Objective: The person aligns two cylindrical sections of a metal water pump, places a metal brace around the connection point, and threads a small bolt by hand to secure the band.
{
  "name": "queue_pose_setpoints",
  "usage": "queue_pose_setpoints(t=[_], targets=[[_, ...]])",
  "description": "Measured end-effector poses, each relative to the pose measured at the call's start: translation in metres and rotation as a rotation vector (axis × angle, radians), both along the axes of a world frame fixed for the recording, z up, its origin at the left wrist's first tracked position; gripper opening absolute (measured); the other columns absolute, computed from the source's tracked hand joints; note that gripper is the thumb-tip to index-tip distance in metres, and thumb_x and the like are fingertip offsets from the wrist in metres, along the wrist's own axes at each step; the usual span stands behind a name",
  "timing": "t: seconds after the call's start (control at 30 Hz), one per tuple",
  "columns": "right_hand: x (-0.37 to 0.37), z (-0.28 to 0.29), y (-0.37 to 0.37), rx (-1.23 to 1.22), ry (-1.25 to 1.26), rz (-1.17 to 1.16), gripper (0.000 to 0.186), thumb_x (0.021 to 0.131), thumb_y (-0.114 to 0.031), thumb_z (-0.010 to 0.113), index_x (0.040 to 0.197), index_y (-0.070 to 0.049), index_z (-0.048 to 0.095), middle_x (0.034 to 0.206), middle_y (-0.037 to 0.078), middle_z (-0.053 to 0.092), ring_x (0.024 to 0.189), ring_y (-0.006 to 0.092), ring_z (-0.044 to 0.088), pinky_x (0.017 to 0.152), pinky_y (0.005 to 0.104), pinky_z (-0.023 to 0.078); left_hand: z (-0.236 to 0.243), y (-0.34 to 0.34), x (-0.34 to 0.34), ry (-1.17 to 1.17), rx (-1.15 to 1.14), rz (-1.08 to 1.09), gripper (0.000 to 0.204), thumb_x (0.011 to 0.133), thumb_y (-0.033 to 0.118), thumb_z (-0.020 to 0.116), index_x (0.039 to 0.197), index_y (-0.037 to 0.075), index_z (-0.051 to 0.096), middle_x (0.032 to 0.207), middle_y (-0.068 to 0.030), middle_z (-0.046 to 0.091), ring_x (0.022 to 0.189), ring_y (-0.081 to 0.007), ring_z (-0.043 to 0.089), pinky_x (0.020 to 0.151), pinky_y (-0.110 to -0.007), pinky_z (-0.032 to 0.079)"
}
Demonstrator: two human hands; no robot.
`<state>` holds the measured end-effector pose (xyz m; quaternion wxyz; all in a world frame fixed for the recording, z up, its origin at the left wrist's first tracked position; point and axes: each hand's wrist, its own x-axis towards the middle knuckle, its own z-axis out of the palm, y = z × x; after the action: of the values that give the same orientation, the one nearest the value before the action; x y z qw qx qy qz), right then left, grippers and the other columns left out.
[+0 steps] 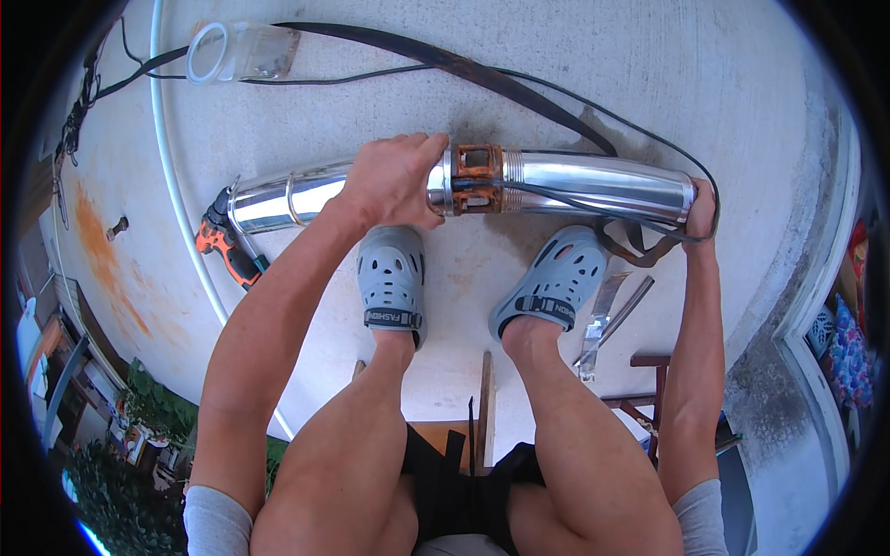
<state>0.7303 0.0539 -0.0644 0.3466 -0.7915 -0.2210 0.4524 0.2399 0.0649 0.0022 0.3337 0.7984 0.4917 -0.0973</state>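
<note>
A long, shiny steel cylinder (593, 174) lies crosswise above my feet, with a rusty open middle section (479, 162) and dark cable running along its right half. My left hand (399, 176) is closed over the cylinder just left of the rusty section. My right hand (701, 206) grips its right end, next to a looped cable. An orange-and-black cordless drill (222, 243) lies at the left end, touching or very near the cylinder. A dark flat strap (640, 248) hangs in a loop below the right half.
Cables (445, 60) and a clear container (243, 52) lie on the concrete beyond, a white pipe (162, 139) at left. Metal strips (623, 315) lie by my right clog (556, 273). A wooden seat (436, 435) is beneath me; clutter (848, 361) lines the right edge.
</note>
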Motion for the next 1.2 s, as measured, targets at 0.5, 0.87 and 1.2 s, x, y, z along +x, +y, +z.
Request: queue_pose_setpoints(t=[0.5,0.87,1.2], targets=[[-0.002,0.01,0.005,-0.233,-0.108,0.053,0.04,0.093,-0.028,0.047,0.091,0.005,0.07,0.085,0.013,0.068,0.075,0.0213,0.063,0.071,0.0363,0.05,-0.001,-0.018,0.002,0.01,0.09,0.004,0.085,0.055,0.029,0.087,0.129,0.006,0.051,0.113,-0.0161,0.066,0.104,-0.0348,0.066,0.094,-0.043,0.054],[0.0,0.006,-0.001,-0.198,-0.046,0.037,0.041,0.092,-0.03,0.045,0.088,0.004,0.068,0.081,0.011,0.067,0.072,0.0214,0.062,0.07,0.0366,0.049,-0.007,-0.029,0.0,-0.035,0.226,0.003,0.082,0.055,0.029,0.088,0.124,0.006,0.051,0.108,-0.0133,0.063,0.099,-0.0324,0.065,0.092,-0.041,0.053],[-0.008,0.011,-0.008,-0.138,-0.091,0.056,0.042,0.094,-0.029,0.046,0.095,0.005,0.07,0.085,0.012,0.069,0.077,0.022,0.063,0.075,0.0354,0.049,-0.005,-0.037,0.001,-0.031,0.244,0.001,0.081,0.056,0.029,0.088,0.125,0.006,0.051,0.111,-0.0142,0.063,0.102,-0.0338,0.065,0.093,-0.043,0.053]])
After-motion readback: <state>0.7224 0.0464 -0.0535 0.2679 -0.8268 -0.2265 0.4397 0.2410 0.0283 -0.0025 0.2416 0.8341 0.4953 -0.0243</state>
